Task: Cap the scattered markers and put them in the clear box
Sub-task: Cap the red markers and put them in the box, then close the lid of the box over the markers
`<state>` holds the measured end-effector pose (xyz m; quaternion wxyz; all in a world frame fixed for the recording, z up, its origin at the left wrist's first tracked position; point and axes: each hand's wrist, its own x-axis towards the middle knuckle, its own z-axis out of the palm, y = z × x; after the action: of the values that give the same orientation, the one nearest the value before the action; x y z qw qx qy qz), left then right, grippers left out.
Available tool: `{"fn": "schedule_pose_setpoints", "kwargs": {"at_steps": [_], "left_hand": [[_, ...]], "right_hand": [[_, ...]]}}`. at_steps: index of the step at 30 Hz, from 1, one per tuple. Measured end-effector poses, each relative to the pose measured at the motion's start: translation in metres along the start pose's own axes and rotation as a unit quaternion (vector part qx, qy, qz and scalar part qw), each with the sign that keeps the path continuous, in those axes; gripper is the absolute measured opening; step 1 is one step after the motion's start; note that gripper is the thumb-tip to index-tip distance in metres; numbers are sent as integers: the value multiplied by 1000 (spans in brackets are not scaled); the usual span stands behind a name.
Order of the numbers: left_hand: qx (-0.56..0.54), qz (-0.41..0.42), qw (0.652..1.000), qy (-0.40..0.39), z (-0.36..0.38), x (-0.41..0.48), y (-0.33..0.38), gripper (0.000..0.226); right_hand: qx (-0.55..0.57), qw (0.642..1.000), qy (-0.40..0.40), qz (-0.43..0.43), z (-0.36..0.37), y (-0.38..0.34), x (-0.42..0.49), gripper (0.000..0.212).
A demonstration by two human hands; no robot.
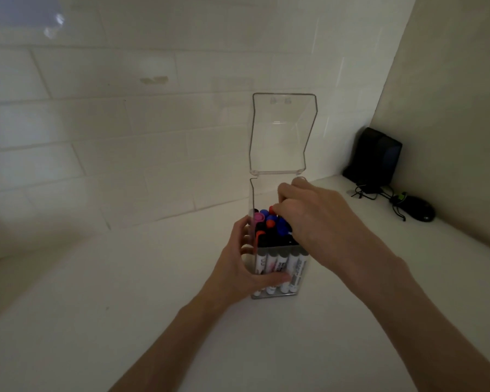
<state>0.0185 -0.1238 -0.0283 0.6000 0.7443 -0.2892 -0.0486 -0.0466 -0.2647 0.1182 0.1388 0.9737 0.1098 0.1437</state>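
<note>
Loading step, nearly done by our reckoning: the clear box [266, 190] stands on the tabletop [125, 306], lid [280, 137] up at 12 o'clock, packed with capped markers [280, 263]. Our left hand [238, 267] grips it from 9 o'clock. Our right hand [314, 213] curls its fingers [283, 193] among the caps; whether they're pinching one, we can't tell. Next: seat it and shut the lid.

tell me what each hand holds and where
Left hand grips the clear box round its lower body. Right hand reaches among the marker caps; any hold is hidden.
</note>
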Motion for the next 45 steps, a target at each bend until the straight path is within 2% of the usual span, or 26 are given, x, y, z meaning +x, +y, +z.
{"fn": "schedule_pose_setpoints", "kwargs": {"at_steps": [3,5,7,9,11,14,16,19,22,26,32,35,39,40,41,45], "left_hand": [[-5,-7,1000,-3,0,-1,1,118],[-4,7,1000,-10,-2,-3,4,123],[-11,29,1000,-1,-8,-3,8,123],[-41,34,998,17,-13,-2,16,111],[-61,33,997,23,-15,0,26,101],[-73,32,996,27,-12,5,42,91],[-86,33,995,41,-9,8,51,79],[-105,18,992,64,-3,9,55,65],[-85,3,993,81,1,9,56,71],[-106,-16,990,88,2,11,61,64],[-149,-38,980,129,-11,23,77,39],[-144,-16,980,138,-15,34,88,36],[-161,18,976,148,-11,41,100,42],[-168,18,973,155,-10,43,103,44],[-177,16,971,160,-10,47,106,45],[-188,28,967,167,-9,56,113,42]], "right_hand": [[32,999,36,6,7,6,1,26],[143,978,142,58,17,13,-6,23],[289,899,302,129,30,17,-14,26],[386,823,371,190,44,15,-20,30],[472,779,346,226,55,11,-22,42],[587,739,222,243,67,5,-22,66],[639,710,160,249,70,1,-22,68],[708,650,118,250,64,1,-24,58],[734,631,93,234,59,4,-29,50],[726,643,77,231,58,1,-31,48],[736,621,141,229,45,18,-13,47],[753,600,163,215,37,26,5,44],[800,528,193,211,28,28,21,43],[802,521,200,211,26,28,23,42],[797,528,207,209,26,28,25,40],[741,593,243,199,24,28,25,33]]}}
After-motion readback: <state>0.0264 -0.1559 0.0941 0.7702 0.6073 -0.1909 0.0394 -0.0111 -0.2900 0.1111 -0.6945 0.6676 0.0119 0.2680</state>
